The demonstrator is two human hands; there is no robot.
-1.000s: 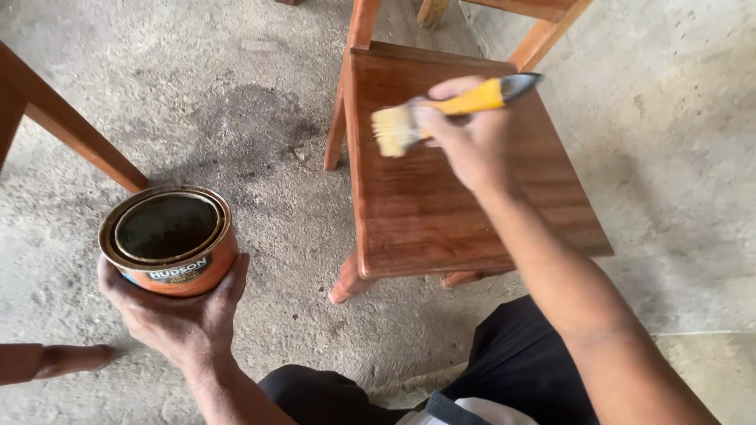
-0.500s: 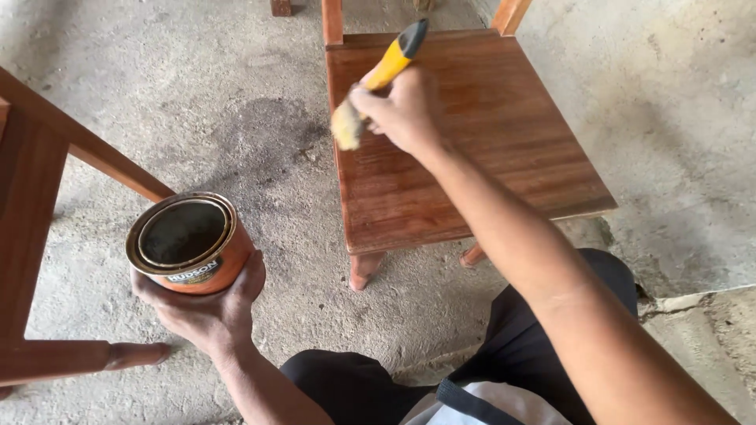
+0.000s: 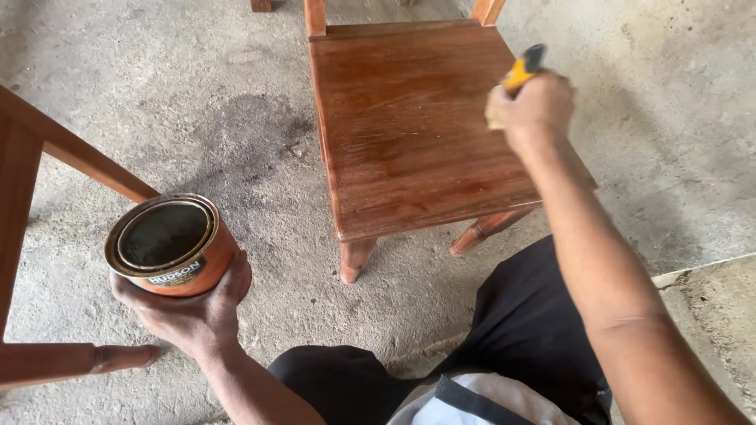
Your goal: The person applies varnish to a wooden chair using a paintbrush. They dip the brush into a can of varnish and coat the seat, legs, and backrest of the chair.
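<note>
I see my left hand (image 3: 189, 311) cupped under an open orange can (image 3: 169, 245), low at the left over the concrete floor (image 3: 197, 102); my right hand (image 3: 529, 106) grips a yellow-handled brush (image 3: 521, 72) (bristles mostly hidden) at the right edge of the wooden chair seat (image 3: 409, 126).

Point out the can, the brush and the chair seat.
can (image 3: 169, 248), head view, on its orange side wall
brush (image 3: 521, 72), head view, on its yellow handle
chair seat (image 3: 409, 126), head view, on the bare middle of the wood
</note>
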